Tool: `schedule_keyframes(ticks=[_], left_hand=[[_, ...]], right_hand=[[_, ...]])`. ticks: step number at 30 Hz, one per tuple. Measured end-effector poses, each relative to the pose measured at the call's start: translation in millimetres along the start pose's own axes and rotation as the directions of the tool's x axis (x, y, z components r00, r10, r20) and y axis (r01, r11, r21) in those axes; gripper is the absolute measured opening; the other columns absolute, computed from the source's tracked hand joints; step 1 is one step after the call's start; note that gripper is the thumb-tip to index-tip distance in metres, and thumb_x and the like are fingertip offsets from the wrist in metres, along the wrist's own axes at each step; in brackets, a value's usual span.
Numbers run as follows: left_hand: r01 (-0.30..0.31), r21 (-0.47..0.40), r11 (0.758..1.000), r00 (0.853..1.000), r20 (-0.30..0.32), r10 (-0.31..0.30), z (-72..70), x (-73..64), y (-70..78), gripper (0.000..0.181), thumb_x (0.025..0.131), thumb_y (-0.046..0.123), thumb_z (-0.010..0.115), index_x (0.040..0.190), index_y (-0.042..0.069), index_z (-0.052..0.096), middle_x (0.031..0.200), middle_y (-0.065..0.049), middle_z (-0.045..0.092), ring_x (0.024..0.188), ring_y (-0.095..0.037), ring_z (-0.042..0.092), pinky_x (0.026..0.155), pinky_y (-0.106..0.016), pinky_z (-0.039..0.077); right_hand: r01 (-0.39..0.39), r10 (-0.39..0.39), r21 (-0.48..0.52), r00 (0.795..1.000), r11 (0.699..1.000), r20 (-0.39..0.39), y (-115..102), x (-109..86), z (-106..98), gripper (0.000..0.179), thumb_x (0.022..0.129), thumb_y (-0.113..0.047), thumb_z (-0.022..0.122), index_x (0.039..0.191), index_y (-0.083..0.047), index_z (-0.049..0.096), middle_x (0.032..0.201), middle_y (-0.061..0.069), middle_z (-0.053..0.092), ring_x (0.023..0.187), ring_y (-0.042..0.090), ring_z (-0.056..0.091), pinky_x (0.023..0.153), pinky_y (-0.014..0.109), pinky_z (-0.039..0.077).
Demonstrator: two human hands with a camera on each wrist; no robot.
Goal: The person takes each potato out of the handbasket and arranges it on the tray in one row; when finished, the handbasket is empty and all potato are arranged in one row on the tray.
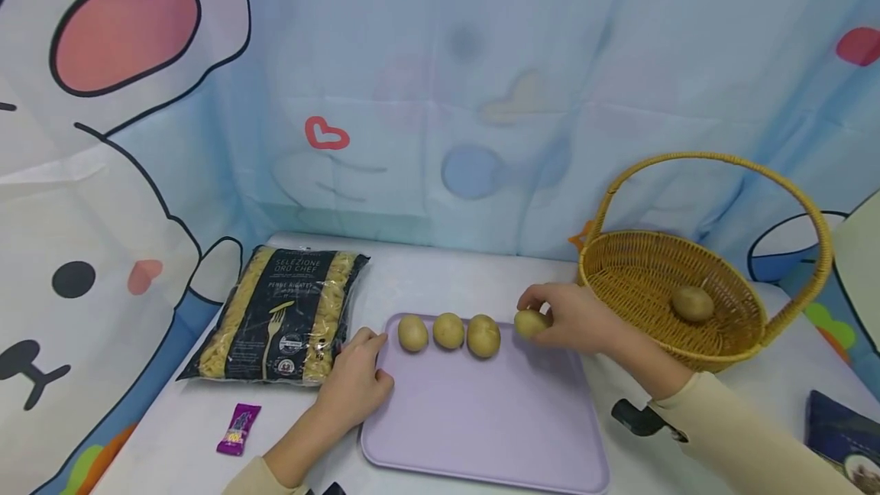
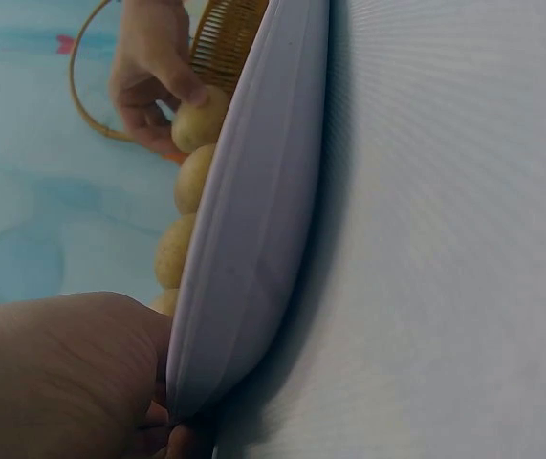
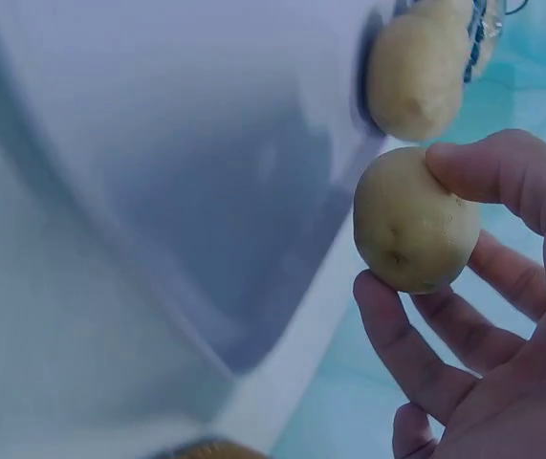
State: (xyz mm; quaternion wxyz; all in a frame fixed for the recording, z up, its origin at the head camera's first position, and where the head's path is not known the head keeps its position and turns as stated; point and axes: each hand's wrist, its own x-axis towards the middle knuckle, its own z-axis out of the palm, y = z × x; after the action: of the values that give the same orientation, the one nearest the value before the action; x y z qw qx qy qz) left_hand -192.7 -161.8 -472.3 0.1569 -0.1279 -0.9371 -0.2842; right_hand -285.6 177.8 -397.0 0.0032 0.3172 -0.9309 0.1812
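My right hand [image 1: 574, 318] pinches a potato [image 3: 416, 220] between thumb and fingers, over the far right part of the lavender tray [image 1: 481, 418]. Along the tray's far edge sit three more potatoes in a row: a left one [image 1: 412, 333], a middle one [image 1: 448, 331] and a right one [image 1: 483, 336]. The held potato is just right of this row. At the tray's left rim, my left hand [image 1: 357, 376] grips the edge, some fingertips hidden beneath it in the left wrist view. To the right, a wicker basket [image 1: 619, 250] contains one potato [image 1: 693, 303].
A bag of penne pasta [image 1: 275, 315] lies left of the tray, with a small purple packet [image 1: 238, 429] in front of it. The basket's tall handle [image 1: 715, 155] arches upward. A dark blue package [image 1: 842, 434] lies at the right edge. Behind the table hangs a printed curtain [image 1: 440, 59].
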Motion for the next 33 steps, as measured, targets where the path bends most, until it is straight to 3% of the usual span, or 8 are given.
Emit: schedule_keyframes(ticks=[6, 22, 33], left_hand=[[0.004, -0.002, 1.000, 1.000, 0.007, -0.004, 0.4, 0.0, 1.1, 0.052, 0.068, -0.003, 0.062, 0.119, -0.011, 0.062, 0.097, -0.009, 0.057, 0.077, -0.014, 0.054, 0.071, -0.034, 0.049], [0.006, -0.005, 1.000, 1.000, 0.010, -0.006, -1.3, -0.2, 2.7, 0.052, 0.068, -0.003, 0.062, 0.120, -0.011, 0.062, 0.097, -0.009, 0.057, 0.076, -0.014, 0.053, 0.073, -0.038, 0.048], [0.005, 0.001, 1.000, 1.000, 0.010, -0.005, -1.0, -0.1, 1.6, 0.051, 0.069, -0.002, 0.062, 0.120, -0.011, 0.062, 0.098, -0.010, 0.057, 0.077, -0.014, 0.053, 0.071, -0.035, 0.049]], right_hand=[[-0.104, 0.100, 0.068, 0.993, 0.992, 0.056, -4.9, 5.4, 17.3, 0.031, 0.071, -0.022, 0.078, 0.100, -0.020, 0.068, 0.086, -0.008, 0.063, 0.070, 0.011, 0.052, 0.060, 0.030, 0.043], [-0.199, 0.191, 0.105, 0.978, 0.974, 0.085, -21.2, 17.8, 24.2, 0.039, 0.068, -0.023, 0.078, 0.105, -0.017, 0.069, 0.090, -0.003, 0.066, 0.076, 0.014, 0.054, 0.063, 0.033, 0.043], [-0.163, 0.156, 0.044, 0.980, 0.986, 0.124, -18.9, 10.0, 11.4, 0.052, 0.074, -0.032, 0.077, 0.119, -0.010, 0.065, 0.098, 0.000, 0.067, 0.083, 0.015, 0.058, 0.070, 0.038, 0.045]])
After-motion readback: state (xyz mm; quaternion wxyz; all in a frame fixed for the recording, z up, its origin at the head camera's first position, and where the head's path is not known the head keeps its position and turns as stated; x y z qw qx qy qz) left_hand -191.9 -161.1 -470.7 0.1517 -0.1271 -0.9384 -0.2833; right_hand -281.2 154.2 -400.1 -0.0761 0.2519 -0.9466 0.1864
